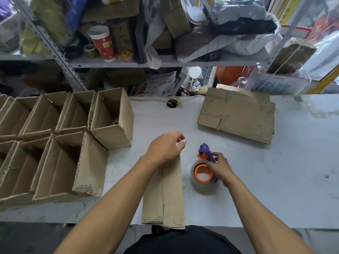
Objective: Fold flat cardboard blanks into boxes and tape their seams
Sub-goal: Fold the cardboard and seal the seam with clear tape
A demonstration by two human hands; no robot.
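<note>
A folded cardboard box point(170, 195) stands on the white table point(275, 171) right in front of me, its taped seam running down the middle. My left hand point(166, 147) hovers over the box's far end with fingers loosely curled, and I cannot tell whether it touches the card. To the right, a clear tape roll on a purple and orange dispenser point(202, 173) rests on the table. My right hand point(219, 166) grips the dispenser from the right side. A stack of flat cardboard blanks point(238, 116) lies at the far right of the table.
Several finished open boxes point(55, 143) stand in rows on the left of the table. A cable hole point(172, 103) is at the table's back edge. Behind it, metal shelving point(128, 63) holds bags, cartons and a red paper cup point(102, 44).
</note>
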